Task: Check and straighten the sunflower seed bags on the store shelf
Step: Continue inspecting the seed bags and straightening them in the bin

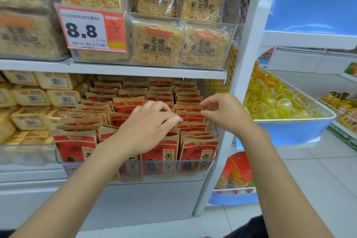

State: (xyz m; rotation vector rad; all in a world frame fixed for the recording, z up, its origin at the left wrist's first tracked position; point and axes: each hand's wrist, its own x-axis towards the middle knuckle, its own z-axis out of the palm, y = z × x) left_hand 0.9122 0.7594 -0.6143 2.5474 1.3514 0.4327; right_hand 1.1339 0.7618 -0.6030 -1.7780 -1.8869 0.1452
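Note:
Red and kraft-paper sunflower seed bags (160, 157) stand in several rows inside a clear shelf bin (193, 170) on the lower shelf. My left hand (150, 125) lies over the middle rows, its thumb and curled fingers pinching the top edge of a sunflower seed bag (174, 131). My right hand (226, 112) is at the right-hand row, its forefinger and thumb curled round the top corner of a bag (190, 111) further back. The bags in the left rows lean and sit unevenly.
Pale yellow boxed snacks (29, 118) fill the bin to the left. Above, a shelf board (116, 68) carries rice-crust packs (156, 44) and an 8.8 price tag (92, 29). A white upright post (241, 75) stands right, beside a blue tub of yellow jelly cups (278, 102).

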